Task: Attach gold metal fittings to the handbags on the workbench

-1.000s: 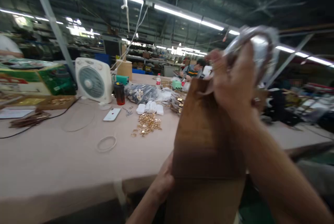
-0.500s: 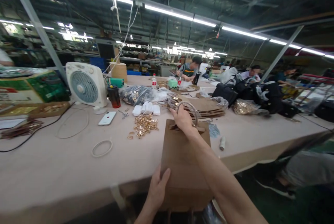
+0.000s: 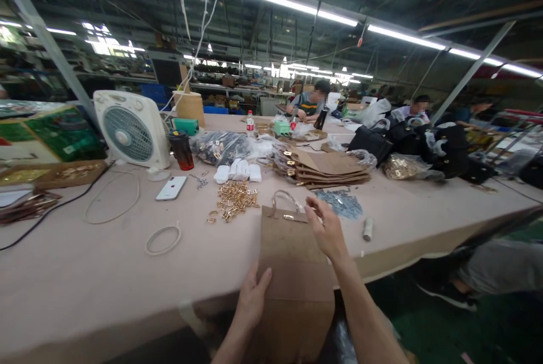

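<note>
A brown bag piece (image 3: 292, 251) stands at the table's front edge, its lower part dropping below the tabletop. It carries a plastic-wrapped loop handle (image 3: 288, 197) and a small gold fitting (image 3: 289, 217) near its upper edge. My left hand (image 3: 253, 296) grips the left side of the brown bag, thumb in front, other fingers hidden behind. At the bag's upper right corner is my right hand (image 3: 324, 225), its fingers loosely bent and apart, close to the handle's right end. No held object shows in it.
Gold hardware (image 3: 236, 200) lies piled left of the bag, with a phone (image 3: 171, 188) and a white ring (image 3: 163, 239) farther left. Flat brown pieces (image 3: 331, 166) are stacked behind. Grey-blue bits (image 3: 341, 204) and a small roll (image 3: 367, 229) lie right. A fan (image 3: 129, 132) stands back left.
My right hand has let go of the loop handle and moved down to the right, to the bag's upper corner. The gold fitting now shows. My left hand keeps its hold on the side.
</note>
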### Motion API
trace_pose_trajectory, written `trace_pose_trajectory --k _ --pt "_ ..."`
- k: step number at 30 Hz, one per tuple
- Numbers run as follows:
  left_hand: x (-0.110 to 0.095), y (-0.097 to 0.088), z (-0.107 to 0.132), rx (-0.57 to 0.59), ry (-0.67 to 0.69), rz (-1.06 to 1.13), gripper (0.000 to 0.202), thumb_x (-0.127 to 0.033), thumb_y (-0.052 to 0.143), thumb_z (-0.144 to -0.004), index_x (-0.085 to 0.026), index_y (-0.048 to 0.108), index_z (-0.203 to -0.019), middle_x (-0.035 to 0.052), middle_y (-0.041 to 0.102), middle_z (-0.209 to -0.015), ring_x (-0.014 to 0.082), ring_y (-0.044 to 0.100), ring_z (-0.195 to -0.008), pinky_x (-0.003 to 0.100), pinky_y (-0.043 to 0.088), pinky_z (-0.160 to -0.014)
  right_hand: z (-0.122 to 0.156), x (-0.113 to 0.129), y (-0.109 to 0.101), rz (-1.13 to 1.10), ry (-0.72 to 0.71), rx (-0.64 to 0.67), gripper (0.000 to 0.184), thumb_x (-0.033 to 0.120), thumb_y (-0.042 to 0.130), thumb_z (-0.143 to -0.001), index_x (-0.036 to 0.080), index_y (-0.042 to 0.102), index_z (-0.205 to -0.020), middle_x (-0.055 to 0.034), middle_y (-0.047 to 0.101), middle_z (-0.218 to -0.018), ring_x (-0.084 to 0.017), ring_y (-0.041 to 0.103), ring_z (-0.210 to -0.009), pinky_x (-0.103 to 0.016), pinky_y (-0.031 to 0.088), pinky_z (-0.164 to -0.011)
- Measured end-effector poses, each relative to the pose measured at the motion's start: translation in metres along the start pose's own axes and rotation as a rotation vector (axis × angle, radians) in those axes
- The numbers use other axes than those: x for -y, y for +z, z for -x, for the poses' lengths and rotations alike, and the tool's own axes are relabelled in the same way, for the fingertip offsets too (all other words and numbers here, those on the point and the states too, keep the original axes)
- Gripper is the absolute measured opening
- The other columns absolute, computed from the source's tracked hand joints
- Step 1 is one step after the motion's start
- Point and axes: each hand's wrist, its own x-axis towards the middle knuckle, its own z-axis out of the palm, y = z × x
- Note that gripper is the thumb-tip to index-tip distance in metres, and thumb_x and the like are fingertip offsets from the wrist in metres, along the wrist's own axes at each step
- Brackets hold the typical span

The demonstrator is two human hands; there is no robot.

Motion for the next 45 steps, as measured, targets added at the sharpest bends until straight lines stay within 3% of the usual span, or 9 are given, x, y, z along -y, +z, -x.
trace_pose_trajectory --k 8,13,17,20,24,29,34,38,45 --pt "0.02 -0.017 0.027 0.067 -0.028 -0.193 0.057 -0.053 0.058 -0.096 -0.016 0.064 -0.138 0.0132 0.071 -0.135 0.0317 0.063 -0.131 0.047 0.046 -0.117 0.109 -0.051 0.022 0.243 0.096 0.161 0.061 0.046 0.071 -0.09 0.023 0.055 -0.144 -0.0122 0.057 -0.146 -0.029 0.053 -0.138 -0.048 0.042 -0.119" --pt "0.036 -0.022 0.056 -0.136 0.043 -0.475 0.059 -0.051 0.061 -0.093 -0.015 0.06 -0.14 0.0161 0.068 -0.133 0.0334 0.066 -0.124 0.052 0.054 -0.107 0.144 -0.056 0.042 0.449 0.003 0.211 0.065 0.05 0.073 -0.088 0.025 0.056 -0.146 -0.012 0.054 -0.151 -0.034 0.044 -0.145 -0.054 0.037 -0.121" --pt "0.023 -0.033 0.065 -0.326 0.342 -0.723 0.049 -0.039 0.063 -0.096 -0.02 0.058 -0.14 0.0143 0.064 -0.124 0.0274 0.068 -0.104 0.046 0.061 -0.09 0.155 -0.053 0.055 0.556 -0.035 0.176 0.061 0.052 0.066 -0.093 0.024 0.055 -0.146 -0.0135 0.055 -0.15 -0.036 0.045 -0.144 -0.055 0.039 -0.118" --pt "-0.004 -0.032 0.052 -0.221 0.566 -0.796 0.028 -0.026 0.059 -0.099 -0.023 0.067 -0.125 0.0104 0.066 -0.115 0.0258 0.065 -0.108 0.045 0.058 -0.097 0.159 -0.049 0.063 0.585 -0.062 0.161 0.062 0.053 0.064 -0.095 0.022 0.054 -0.147 -0.0147 0.056 -0.15 -0.036 0.046 -0.143 -0.055 0.039 -0.118" --pt "-0.034 -0.009 0.016 0.062 0.533 -0.77 0.025 -0.016 0.052 -0.099 -0.024 0.068 -0.117 0.0058 0.07 -0.111 0.0208 0.065 -0.106 0.037 0.057 -0.095 0.164 -0.053 0.065 0.515 -0.097 0.16 0.057 0.051 0.059 -0.097 0.023 0.054 -0.146 -0.0151 0.058 -0.147 -0.037 0.048 -0.141 -0.059 0.038 -0.117" --pt "-0.031 0.02 -0.034 0.225 0.422 -0.99 0.019 -0.031 0.056 -0.099 -0.022 0.072 -0.103 0.0067 0.073 -0.099 0.0221 0.069 -0.093 0.034 0.059 -0.083 0.136 -0.067 0.053 0.16 0.108 0.114 0.056 0.055 0.058 -0.093 0.021 0.06 -0.137 -0.0156 0.065 -0.137 -0.035 0.065 -0.124 -0.053 0.052 -0.107" --pt "-0.015 0.033 -0.039 0.191 0.396 -1.177 0.029 -0.036 0.044 -0.102 -0.02 0.068 -0.108 0.0112 0.071 -0.103 0.0266 0.069 -0.091 0.039 0.058 -0.074 0.08 -0.03 0.051 -0.156 0.376 -0.006 0.053 0.057 0.069 -0.085 0.021 0.068 -0.124 -0.0124 0.076 -0.115 -0.03 0.075 -0.103 -0.042 0.061 -0.093" --pt "-0.009 0.032 -0.036 0.205 0.425 -1.135 0.029 -0.031 0.046 -0.099 -0.019 0.066 -0.117 0.0137 0.071 -0.106 0.0294 0.069 -0.094 0.041 0.058 -0.075 0.041 0.005 0.083 -0.29 0.249 0.213 0.041 0.054 0.068 -0.089 0.023 0.073 -0.117 -0.0099 0.078 -0.108 -0.027 0.075 -0.096 -0.041 0.062 -0.09" --pt "0.0 0.033 -0.046 0.252 0.376 -1.032 0.031 -0.022 0.055 -0.09 -0.016 0.074 -0.113 0.0174 0.076 -0.097 0.0341 0.07 -0.096 0.046 0.058 -0.079 -0.014 0.027 0.177 -0.255 -0.032 0.7 0.026 0.035 0.063 -0.094 0.02 0.075 -0.113 -0.0069 0.078 -0.105 -0.023 0.073 -0.096 -0.037 0.058 -0.089"
